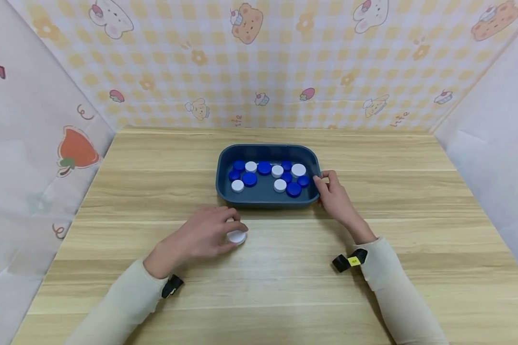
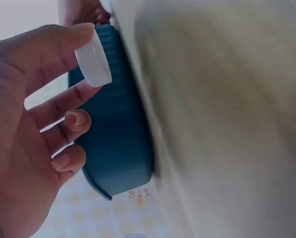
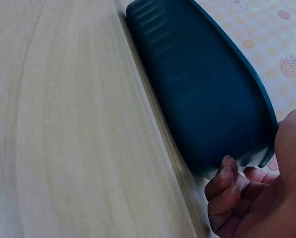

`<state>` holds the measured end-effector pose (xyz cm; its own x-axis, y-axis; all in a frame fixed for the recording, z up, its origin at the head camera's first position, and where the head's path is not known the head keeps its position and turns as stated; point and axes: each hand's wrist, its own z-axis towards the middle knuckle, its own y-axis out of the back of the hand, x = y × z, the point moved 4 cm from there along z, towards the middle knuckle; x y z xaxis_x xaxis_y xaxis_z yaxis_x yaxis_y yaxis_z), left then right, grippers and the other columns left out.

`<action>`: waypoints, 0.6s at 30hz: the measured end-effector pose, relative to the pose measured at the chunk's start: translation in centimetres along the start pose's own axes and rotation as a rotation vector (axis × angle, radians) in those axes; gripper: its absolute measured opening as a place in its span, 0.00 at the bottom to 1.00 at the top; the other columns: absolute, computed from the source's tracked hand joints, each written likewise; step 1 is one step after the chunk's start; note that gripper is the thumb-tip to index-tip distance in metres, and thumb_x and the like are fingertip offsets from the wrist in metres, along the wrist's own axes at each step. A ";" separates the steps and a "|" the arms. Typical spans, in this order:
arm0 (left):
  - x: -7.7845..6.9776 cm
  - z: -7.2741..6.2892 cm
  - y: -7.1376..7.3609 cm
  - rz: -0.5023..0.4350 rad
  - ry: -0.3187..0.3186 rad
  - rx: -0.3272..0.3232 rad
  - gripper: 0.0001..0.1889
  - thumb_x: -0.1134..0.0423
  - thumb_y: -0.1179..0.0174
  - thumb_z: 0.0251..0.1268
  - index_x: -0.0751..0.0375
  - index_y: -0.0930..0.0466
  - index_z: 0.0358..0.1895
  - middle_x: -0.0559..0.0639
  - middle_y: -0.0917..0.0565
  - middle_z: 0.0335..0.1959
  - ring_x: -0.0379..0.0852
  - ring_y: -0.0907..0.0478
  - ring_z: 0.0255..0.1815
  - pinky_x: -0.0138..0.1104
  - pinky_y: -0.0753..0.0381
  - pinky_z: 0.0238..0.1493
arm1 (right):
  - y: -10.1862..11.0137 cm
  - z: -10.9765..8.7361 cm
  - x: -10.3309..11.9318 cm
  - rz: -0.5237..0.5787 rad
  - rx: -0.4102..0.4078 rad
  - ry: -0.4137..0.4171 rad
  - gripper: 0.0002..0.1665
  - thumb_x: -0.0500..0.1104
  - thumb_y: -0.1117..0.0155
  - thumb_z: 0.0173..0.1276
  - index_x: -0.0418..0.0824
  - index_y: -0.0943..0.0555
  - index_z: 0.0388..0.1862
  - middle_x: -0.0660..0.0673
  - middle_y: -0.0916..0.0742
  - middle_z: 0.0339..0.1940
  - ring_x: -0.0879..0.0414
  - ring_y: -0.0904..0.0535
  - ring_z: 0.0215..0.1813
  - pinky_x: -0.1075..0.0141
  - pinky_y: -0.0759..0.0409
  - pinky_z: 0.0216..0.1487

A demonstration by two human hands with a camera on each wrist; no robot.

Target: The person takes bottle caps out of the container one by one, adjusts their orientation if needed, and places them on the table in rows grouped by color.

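Observation:
Between the thumb and a finger of my left hand (image 1: pixel 207 234), a white round cap (image 1: pixel 236 236) is pinched, in front of the bin's near left side. The left wrist view shows the same cap (image 2: pixel 94 62) held by its edge, the other fingers loosely bent. A dark teal plastic bin (image 1: pixel 267 203) holds several blue caps (image 1: pixel 249 179) and several white caps (image 1: pixel 298 170), lying spread over its floor. My right hand (image 1: pixel 335 196) grips the bin's right end, thumb over the rim; in the right wrist view its fingers (image 3: pixel 222 191) curl beneath the outer wall.
The bin stands on a light wood-grain table (image 1: pixel 285 287). Behind the table rises a yellow checked backdrop (image 1: pixel 276 72) with cartoon prints. White printed side panels (image 1: pixel 26 143) flank it. Each wrist carries a small black camera mount (image 1: pixel 349 261).

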<state>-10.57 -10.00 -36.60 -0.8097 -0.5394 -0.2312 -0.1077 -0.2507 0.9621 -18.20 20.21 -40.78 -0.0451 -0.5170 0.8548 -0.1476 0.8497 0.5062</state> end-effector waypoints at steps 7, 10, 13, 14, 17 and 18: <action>0.2 -0.3 -1.1 -0.008 0.053 0.047 0.15 0.55 0.30 0.54 0.48 0.17 0.47 0.47 0.21 0.44 0.47 0.24 0.44 0.45 0.25 0.47 | 0.1 0.0 0.0 -0.035 -0.053 0.037 0.25 0.62 0.58 0.75 0.42 0.35 0.52 0.41 0.22 0.22 0.49 0.28 0.23 0.64 0.33 0.23; 0.3 -0.1 -1.4 0.000 0.048 0.053 0.15 0.55 0.30 0.54 0.48 0.17 0.46 0.47 0.21 0.44 0.47 0.24 0.43 0.44 0.25 0.46 | 0.1 0.0 0.1 -0.064 -0.089 0.058 0.24 0.61 0.57 0.75 0.42 0.33 0.51 0.42 0.24 0.20 0.49 0.29 0.21 0.64 0.34 0.22; 0.4 0.1 -1.6 0.005 0.031 0.057 0.15 0.55 0.30 0.55 0.47 0.17 0.47 0.47 0.21 0.44 0.46 0.23 0.43 0.43 0.24 0.46 | 0.0 0.1 0.2 -0.101 -0.123 0.083 0.25 0.60 0.58 0.76 0.40 0.30 0.49 0.43 0.24 0.21 0.49 0.29 0.23 0.62 0.33 0.24; 0.4 0.2 -1.7 0.007 0.024 0.059 0.15 0.55 0.30 0.55 0.47 0.17 0.47 0.47 0.21 0.45 0.46 0.24 0.43 0.43 0.24 0.45 | 0.0 0.2 0.3 -0.111 -0.132 0.091 0.26 0.60 0.58 0.76 0.39 0.29 0.49 0.43 0.24 0.21 0.49 0.29 0.23 0.62 0.32 0.25; 0.5 0.3 -1.8 0.013 0.017 0.074 0.15 0.56 0.31 0.56 0.46 0.18 0.48 0.47 0.22 0.46 0.47 0.24 0.44 0.42 0.24 0.44 | 0.0 0.2 0.5 -0.125 -0.136 0.101 0.27 0.59 0.58 0.77 0.36 0.27 0.47 0.43 0.25 0.23 0.49 0.29 0.25 0.61 0.32 0.27; 0.5 0.3 -1.9 0.013 0.018 0.078 0.15 0.56 0.31 0.56 0.46 0.18 0.48 0.47 0.22 0.47 0.47 0.24 0.44 0.42 0.24 0.44 | -0.1 0.2 0.6 -0.124 -0.134 0.102 0.27 0.58 0.58 0.77 0.36 0.27 0.47 0.43 0.25 0.23 0.49 0.29 0.26 0.61 0.32 0.27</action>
<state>-10.98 -9.56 -38.47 -0.8008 -0.5569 -0.2203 -0.1426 -0.1800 0.9733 -18.45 19.82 -40.36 0.0665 -0.6115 0.7885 -0.0130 0.7896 0.6134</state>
